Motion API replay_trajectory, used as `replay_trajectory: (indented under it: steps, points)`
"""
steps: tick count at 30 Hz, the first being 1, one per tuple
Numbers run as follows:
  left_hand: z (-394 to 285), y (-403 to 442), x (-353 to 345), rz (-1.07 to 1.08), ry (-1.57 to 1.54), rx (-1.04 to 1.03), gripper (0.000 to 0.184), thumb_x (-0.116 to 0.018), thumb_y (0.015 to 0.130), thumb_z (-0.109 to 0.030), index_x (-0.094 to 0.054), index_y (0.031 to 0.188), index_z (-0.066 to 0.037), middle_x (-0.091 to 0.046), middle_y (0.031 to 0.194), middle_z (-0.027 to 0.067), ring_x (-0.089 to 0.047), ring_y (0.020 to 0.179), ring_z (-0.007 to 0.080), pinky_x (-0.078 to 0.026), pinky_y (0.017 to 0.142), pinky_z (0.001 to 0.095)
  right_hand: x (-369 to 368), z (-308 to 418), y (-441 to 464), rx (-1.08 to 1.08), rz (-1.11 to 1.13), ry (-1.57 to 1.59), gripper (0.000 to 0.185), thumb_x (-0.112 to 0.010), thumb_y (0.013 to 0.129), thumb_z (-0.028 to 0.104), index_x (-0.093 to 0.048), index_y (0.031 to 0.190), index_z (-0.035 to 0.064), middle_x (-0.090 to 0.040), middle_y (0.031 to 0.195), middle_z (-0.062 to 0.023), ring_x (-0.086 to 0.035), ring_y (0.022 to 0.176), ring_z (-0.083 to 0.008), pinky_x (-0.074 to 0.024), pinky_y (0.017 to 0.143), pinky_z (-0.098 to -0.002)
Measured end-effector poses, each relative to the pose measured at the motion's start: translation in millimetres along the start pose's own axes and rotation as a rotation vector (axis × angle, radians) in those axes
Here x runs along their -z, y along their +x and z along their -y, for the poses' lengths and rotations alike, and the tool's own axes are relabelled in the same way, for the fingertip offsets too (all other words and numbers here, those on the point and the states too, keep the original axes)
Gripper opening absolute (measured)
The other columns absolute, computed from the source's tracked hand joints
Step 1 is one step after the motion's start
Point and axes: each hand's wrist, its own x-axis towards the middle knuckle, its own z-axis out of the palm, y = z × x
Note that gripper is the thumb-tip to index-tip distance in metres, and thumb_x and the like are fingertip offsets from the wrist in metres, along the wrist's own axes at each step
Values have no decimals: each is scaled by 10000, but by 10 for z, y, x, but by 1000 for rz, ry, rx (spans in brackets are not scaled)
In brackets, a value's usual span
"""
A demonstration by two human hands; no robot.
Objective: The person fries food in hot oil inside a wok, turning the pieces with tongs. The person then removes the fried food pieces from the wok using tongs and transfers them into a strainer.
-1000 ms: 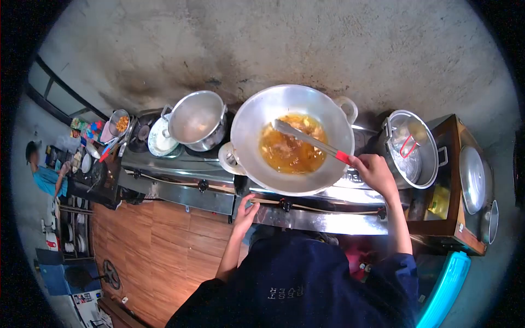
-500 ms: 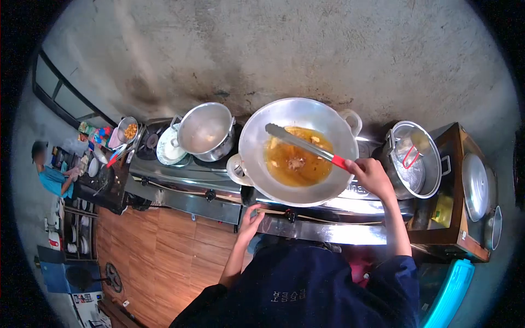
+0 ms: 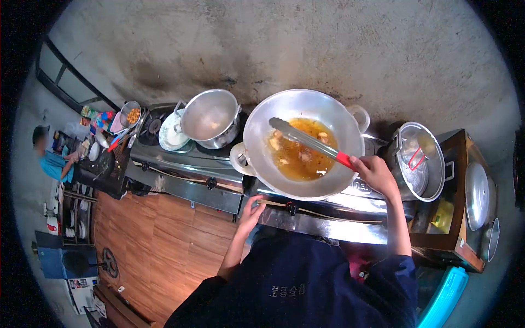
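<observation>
My right hand (image 3: 377, 174) is closed around the red handle of metal tongs (image 3: 311, 142). The tongs' dark, scalloped tips hang over a large two-handled wok (image 3: 262, 120), apart from the oil as far as I can see. Brown-yellow oil (image 3: 306, 172) fills the wok's bottom, with several small pale and browned pieces of food (image 3: 275, 143) in it. At the front edge of the steel stove (image 3: 322, 223), my left hand (image 3: 250, 214) has its fingers curled near the thin gas pipe (image 3: 273, 203). What those fingers grip, if anything, is too small to make out.
Left of the wok stands a deep pot (image 3: 210, 120) beside a white plate (image 3: 174, 134). To the right are another pot (image 3: 437, 188) with a red-handled strainer (image 3: 418, 158) and a wooden cabinet (image 3: 465, 240). A person (image 3: 52, 161) in blue is at the far-left counter.
The view has shifted slightly, so the wok sits higher and further right. The tongs remain over the oil in my right hand. More pale food pieces show in the oil now.
</observation>
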Motion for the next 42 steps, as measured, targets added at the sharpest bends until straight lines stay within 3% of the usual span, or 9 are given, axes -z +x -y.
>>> replay_trajectory:
  steps: [6, 15, 20, 23, 27, 28, 32, 35, 42]
  points:
    - [-70, -34, -33, 16, -62, 42, 363, -590, 908, -190, -473, 1237, -88, -509, 1231, 31, -527, 1067, 141, -416, 913, 277, 57, 105, -168, -39, 17, -176, 521, -540, 899, 425, -640, 797, -76, -458, 494, -185, -451, 454, -219, -394, 507, -374]
    - [-23, -16, -13, 8, -46, 16, 355, -585, 909, -175, -468, 1230, -77, -487, 1272, 52, -528, 1101, 173, -410, 935, 287, 181, 57, -296, -43, 97, -93, 466, -533, 911, 388, -652, 838, -57, -522, 552, -168, -460, 486, -177, -394, 510, -355]
    - [-9, -24, -52, -6, -60, -1, 354, -587, 905, -162, -486, 1233, -74, -523, 1215, 33, -549, 1045, 130, -426, 895, 266, 196, 58, -440, -40, 74, -201, 431, -552, 900, 360, -652, 824, -53, -539, 557, -198, -528, 488, -278, -401, 508, -357]
    - [-141, -69, -75, 3, -82, 17, 360, -592, 902, -169, -485, 1230, -69, -526, 1202, 31, -549, 1045, 132, -425, 895, 264, 130, 27, -497, -14, 57, -222, 441, -553, 897, 373, -657, 822, -49, -527, 543, -195, -524, 483, -275, -403, 508, -355]
    - [-80, -45, -46, 0, -71, 7, 367, -597, 897, -169, -482, 1230, -67, -527, 1184, 29, -543, 1051, 133, -424, 897, 267, 229, 23, -554, -94, 145, -117, 459, -543, 906, 382, -655, 841, -58, -533, 546, -138, -512, 506, -174, -395, 508, -332]
    - [-72, -45, -42, -3, -76, 4, 367, -597, 897, -167, -482, 1230, -67, -525, 1186, 29, -541, 1052, 133, -423, 899, 267, 253, -25, -585, -98, 139, -76, 560, -535, 877, 495, -676, 879, -46, -553, 548, -130, -548, 524, -193, -435, 536, -347]
    - [-34, -36, -43, 7, -79, 7, 358, -599, 900, -167, -476, 1222, -69, -513, 1222, 46, -542, 1066, 153, -424, 911, 269, 393, -37, -704, -129, 126, -102, 514, -536, 895, 446, -673, 858, -49, -549, 536, -134, -512, 482, -173, -405, 495, -331]
    - [1, -24, -28, 14, -64, 26, 363, -609, 900, -191, -474, 1219, -83, -508, 1245, 50, -544, 1075, 163, -421, 916, 274, 427, 36, -764, -147, 91, -154, 460, -537, 920, 355, -599, 762, -73, -406, 509, -96, -375, 505, -120, -341, 492, -313]
    - [-96, -56, -37, 21, -44, 76, 370, -609, 902, -228, -475, 1221, -95, -548, 1193, 50, -549, 1062, 150, -414, 907, 268, 331, -96, -764, -145, 123, -150, 465, -547, 910, 379, -629, 805, -66, -460, 512, -112, -413, 493, -143, -357, 491, -331]
